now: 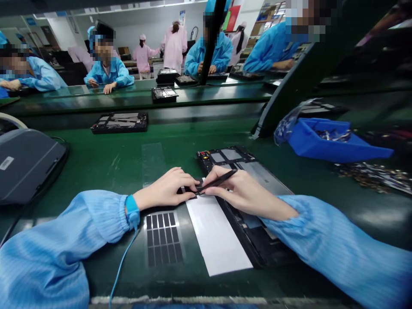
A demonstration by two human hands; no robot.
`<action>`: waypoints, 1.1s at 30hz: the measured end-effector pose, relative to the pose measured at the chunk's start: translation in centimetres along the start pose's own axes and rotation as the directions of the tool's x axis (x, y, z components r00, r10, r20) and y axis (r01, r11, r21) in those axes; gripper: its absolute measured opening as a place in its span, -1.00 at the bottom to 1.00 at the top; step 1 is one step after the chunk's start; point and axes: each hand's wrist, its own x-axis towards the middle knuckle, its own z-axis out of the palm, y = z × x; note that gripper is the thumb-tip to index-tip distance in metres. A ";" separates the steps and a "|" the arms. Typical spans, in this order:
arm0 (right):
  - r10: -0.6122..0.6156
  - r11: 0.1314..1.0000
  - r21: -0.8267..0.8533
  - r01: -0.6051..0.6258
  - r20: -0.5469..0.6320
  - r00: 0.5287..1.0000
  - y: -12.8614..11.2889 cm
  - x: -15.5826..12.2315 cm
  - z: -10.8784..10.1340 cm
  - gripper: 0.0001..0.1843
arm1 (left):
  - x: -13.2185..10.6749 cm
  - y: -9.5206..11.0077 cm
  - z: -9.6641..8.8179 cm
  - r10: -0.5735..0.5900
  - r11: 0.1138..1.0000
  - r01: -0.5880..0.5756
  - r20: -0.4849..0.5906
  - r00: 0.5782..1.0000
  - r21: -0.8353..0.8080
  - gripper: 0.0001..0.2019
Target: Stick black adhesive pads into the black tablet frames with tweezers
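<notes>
My right hand point(246, 191) grips black tweezers point(220, 177), their tips pointing left toward my other hand. Thumb and fingers of my left hand point(170, 187) close together at the far end of a white strip point(219, 236). Small dark pieces lie under those fingertips, and what exactly is pinched there is hidden. The strip rests along the left edge of an opened tablet point(264, 176), whose inner parts show; my right hand and forearm cover part of it. A clear sheet of black rectangular stickers point(165, 238) lies below my left wrist.
A second opened tablet point(120, 122) lies farther back. A blue bin point(334, 139) of small parts stands at right, with loose parts point(380, 176) before it. A grey device point(28, 165) is at left. A wrist-strap cord point(122, 262) hangs from my left wrist. Co-workers sit across the bench.
</notes>
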 end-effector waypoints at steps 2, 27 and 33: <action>-0.020 1.000 -0.021 0.019 -0.023 1.000 -0.3 0.1 0.2 -0.94 | 0.0 0.0 0.0 -0.001 1.000 0.001 0.004 1.000 0.014 -0.90; 0.135 0.988 0.133 -0.080 -0.480 0.867 0.8 -2.3 0.6 -0.73 | -0.4 -0.4 0.5 0.002 1.000 -0.003 -0.075 0.997 -0.002 -0.89; -0.157 0.977 -0.197 0.076 -0.440 0.884 0.8 -2.0 0.5 -0.78 | -0.4 -0.4 0.6 0.006 1.000 -0.006 -0.081 0.997 0.001 -0.89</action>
